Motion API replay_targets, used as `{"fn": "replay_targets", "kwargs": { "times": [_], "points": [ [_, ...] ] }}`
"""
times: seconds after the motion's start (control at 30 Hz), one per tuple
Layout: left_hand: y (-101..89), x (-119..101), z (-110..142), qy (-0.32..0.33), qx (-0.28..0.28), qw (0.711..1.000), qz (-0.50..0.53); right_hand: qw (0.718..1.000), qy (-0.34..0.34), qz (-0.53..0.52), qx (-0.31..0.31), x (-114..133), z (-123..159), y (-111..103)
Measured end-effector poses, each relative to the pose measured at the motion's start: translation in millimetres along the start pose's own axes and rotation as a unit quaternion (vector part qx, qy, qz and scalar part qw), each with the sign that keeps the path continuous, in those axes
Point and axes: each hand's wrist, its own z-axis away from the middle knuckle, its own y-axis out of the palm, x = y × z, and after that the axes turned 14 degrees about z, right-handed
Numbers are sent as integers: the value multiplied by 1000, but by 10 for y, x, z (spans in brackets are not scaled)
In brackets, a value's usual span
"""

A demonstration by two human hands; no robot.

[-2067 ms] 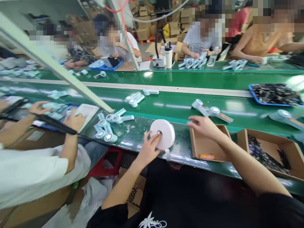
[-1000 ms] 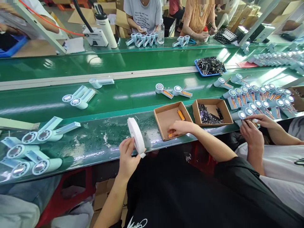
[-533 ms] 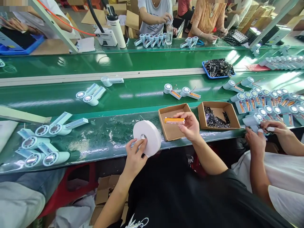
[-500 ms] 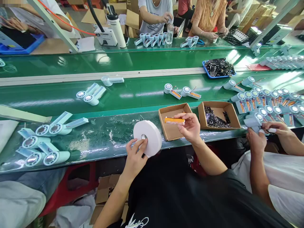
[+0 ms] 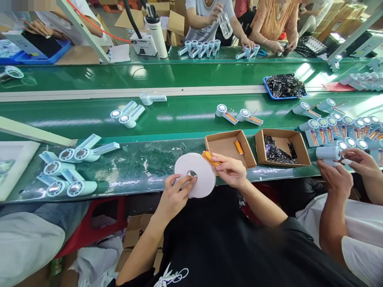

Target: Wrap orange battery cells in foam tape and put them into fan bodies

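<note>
My left hand (image 5: 179,189) grips a white roll of tape (image 5: 191,165) by its core, fingers at the centre hole. The roll is held up above the bench edge, its flat side facing me. My right hand (image 5: 230,169) is closed on an orange battery (image 5: 211,158), whose end touches or overlaps the roll's upper right rim; I cannot tell which. Just behind, an open cardboard box (image 5: 220,148) holds another orange battery (image 5: 238,147).
Right of it stands a cardboard box (image 5: 302,153) with black circuit boards. Several pale-blue fan housings (image 5: 82,188) lie at left, and more (image 5: 332,121) at right. A co-worker's hands (image 5: 336,179) hold a housing. Behind runs a green conveyor belt (image 5: 179,107).
My right hand has brought the battery left and against the tape roll, turning it. The roll now faces me more squarely. The second battery in the box has come into view.
</note>
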Motion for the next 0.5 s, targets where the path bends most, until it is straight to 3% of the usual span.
{"fn": "replay_targets", "kwargs": {
  "times": [0.1, 0.2, 0.3, 0.37, 0.43, 0.5],
  "points": [
    [-111, 87, 31, -2, 16, 999, -31, 992, 71, -106, 16, 12, 63, 57],
    [-273, 129, 24, 15, 43, 996, -79, 966, 194, -159, 63, 52, 54, 30],
    [-452, 110, -66, 76, 92, 983, -138, 925, 299, -99, 211, 23, -39, -145],
    [-561, 95, -151, 113, 127, 969, -181, 915, 301, -14, 267, -90, -141, -267],
    [-639, 73, -222, 129, 148, 956, -218, 916, 295, 25, 270, -205, -229, -283],
    [-652, 29, -263, 114, 134, 952, -251, 940, 292, 1, 178, -215, -232, -149]
  ]
}}
